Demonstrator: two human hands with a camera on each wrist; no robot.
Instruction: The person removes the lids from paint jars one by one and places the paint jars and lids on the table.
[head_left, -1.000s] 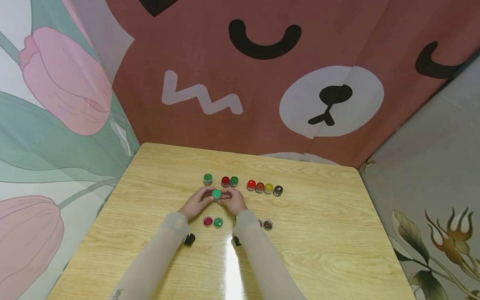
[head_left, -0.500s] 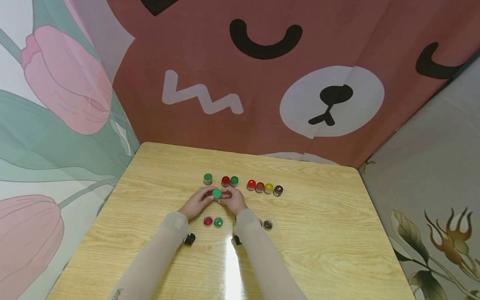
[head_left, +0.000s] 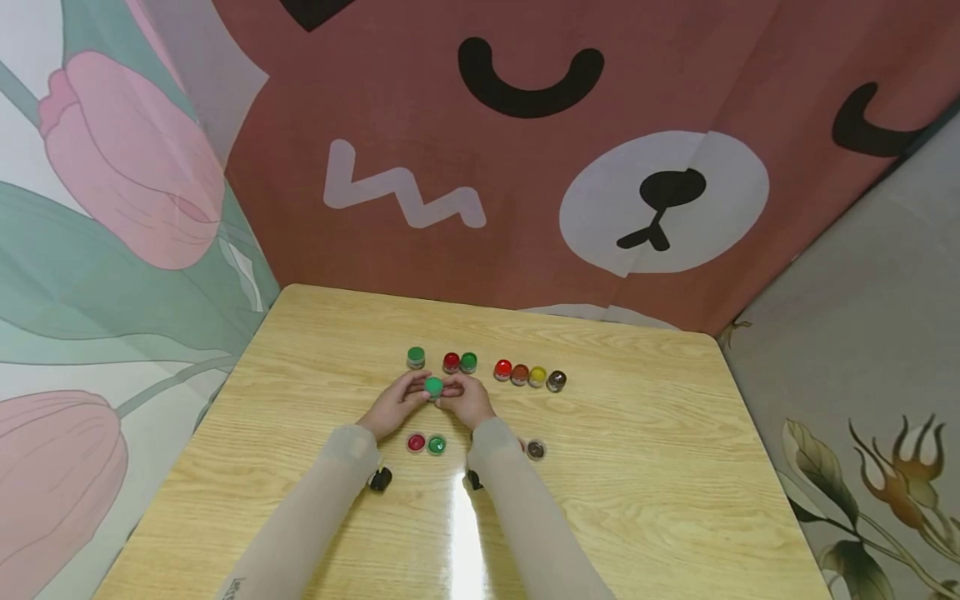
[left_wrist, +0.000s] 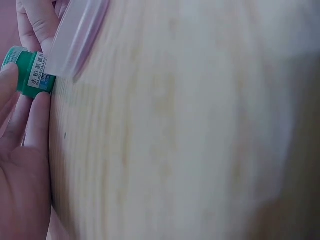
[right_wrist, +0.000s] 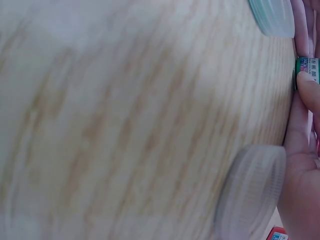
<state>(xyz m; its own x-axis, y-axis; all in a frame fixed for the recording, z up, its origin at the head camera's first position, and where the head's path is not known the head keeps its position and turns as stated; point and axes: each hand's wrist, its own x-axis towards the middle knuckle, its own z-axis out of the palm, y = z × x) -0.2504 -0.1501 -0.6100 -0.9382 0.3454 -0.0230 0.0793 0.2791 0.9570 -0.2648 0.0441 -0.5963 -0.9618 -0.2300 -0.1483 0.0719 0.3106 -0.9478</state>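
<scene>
In the head view, both hands meet over the table around a small green paint jar [head_left: 433, 387]. My left hand [head_left: 390, 407] holds it from the left; in the left wrist view, the thumb lies on the jar's green lid and fingers support its lower side. The labelled side of the paint jar [left_wrist: 40, 70] faces that camera. From the right, my right hand [head_left: 468, 402] pinches the same jar, its thumb [right_wrist: 309, 90] pressed on the label in the right wrist view. The jar stands close to the tabletop; whether it touches cannot be told.
Behind the hands stand a green-capped jar [head_left: 416, 358], a red jar [head_left: 451, 362], a green jar [head_left: 468, 362], and a row ending at a brown jar [head_left: 556, 381]. Nearer lie a red-stained lid [head_left: 416, 442], a green-stained lid [head_left: 437, 444] and a brown-stained lid [head_left: 536, 450]; the right sleeve partly hides another.
</scene>
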